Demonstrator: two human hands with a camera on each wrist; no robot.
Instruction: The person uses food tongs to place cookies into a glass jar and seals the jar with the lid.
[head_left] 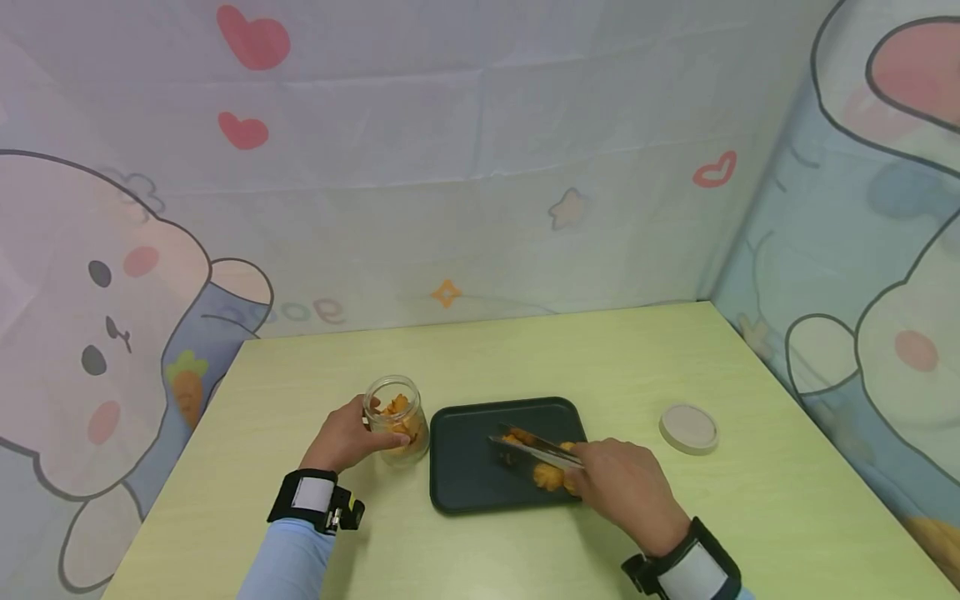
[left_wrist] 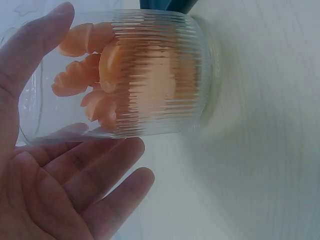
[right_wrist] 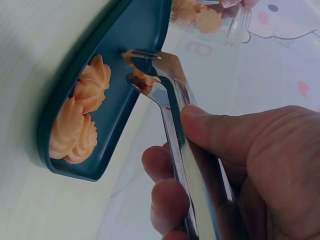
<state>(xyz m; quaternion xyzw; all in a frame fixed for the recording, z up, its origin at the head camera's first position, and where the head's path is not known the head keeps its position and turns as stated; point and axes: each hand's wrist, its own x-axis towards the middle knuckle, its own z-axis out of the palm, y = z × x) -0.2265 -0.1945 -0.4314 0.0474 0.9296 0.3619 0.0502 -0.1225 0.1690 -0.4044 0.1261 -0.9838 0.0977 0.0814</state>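
A ribbed glass jar (head_left: 412,451) with several piped, shell-shaped cookies (left_wrist: 112,65) inside stands on the table. My left hand (head_left: 348,437) grips it, thumb on one side and fingers on the other. In my right hand (head_left: 628,490) is a pair of metal tongs (right_wrist: 187,160), pinched between thumb and fingers. The tong tips reach over the dark green tray (head_left: 461,458), with a piece of cookie (right_wrist: 144,79) showing between them. More swirled cookies (right_wrist: 67,125) lie grouped at the tray's right end, partly hidden by the tongs and right hand in the head view.
A round pale lid (head_left: 688,428) lies on the table to the right of the tray. The jar stands close beside the tray's left edge. Behind the table hangs a printed cloth (head_left: 480,242) with hearts and cartoon animals.
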